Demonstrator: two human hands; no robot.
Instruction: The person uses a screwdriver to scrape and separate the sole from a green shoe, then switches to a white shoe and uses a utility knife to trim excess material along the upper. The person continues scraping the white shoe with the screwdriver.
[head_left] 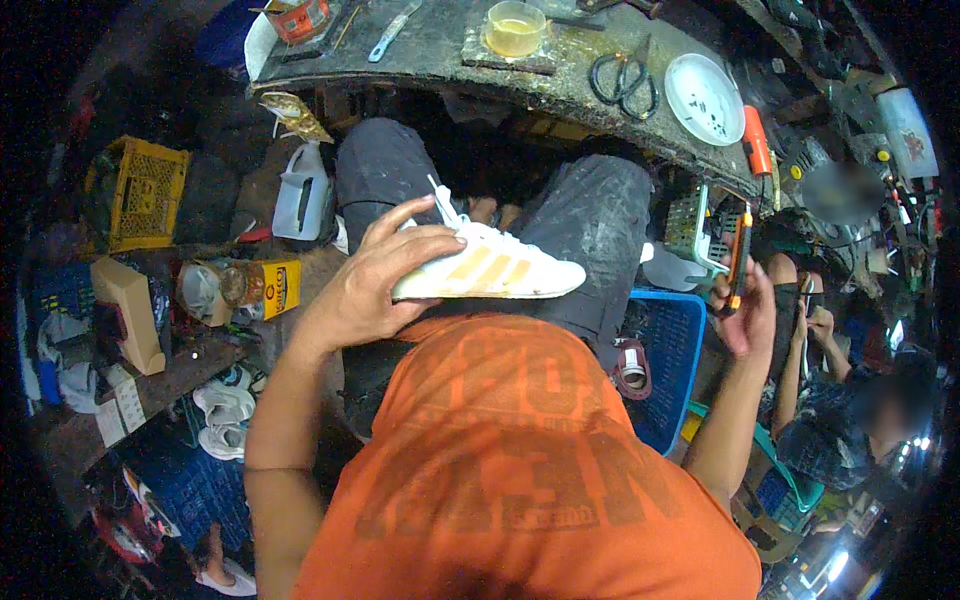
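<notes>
Across my lap lies a white sneaker [500, 265] with tan side stripes and white laces, its toe pointing right. My left hand [372, 270] is closed round the heel end, fingers over the ankle opening and thumb underneath. Out to the right, apart from the shoe, my right hand [748, 315] is raised and closed on a slim orange-and-black utility knife [740, 255]. The knife stands nearly upright with its tip toward the bench.
The workbench [400, 70] ahead carries scissors [625, 82], a cup of yellowish liquid [515, 30] and a white dish [705, 98]. A blue basket [665, 370] stands by my right thigh. Left are a yellow crate [150, 195] and white jug [302, 195]. Another person [840, 430] sits at right.
</notes>
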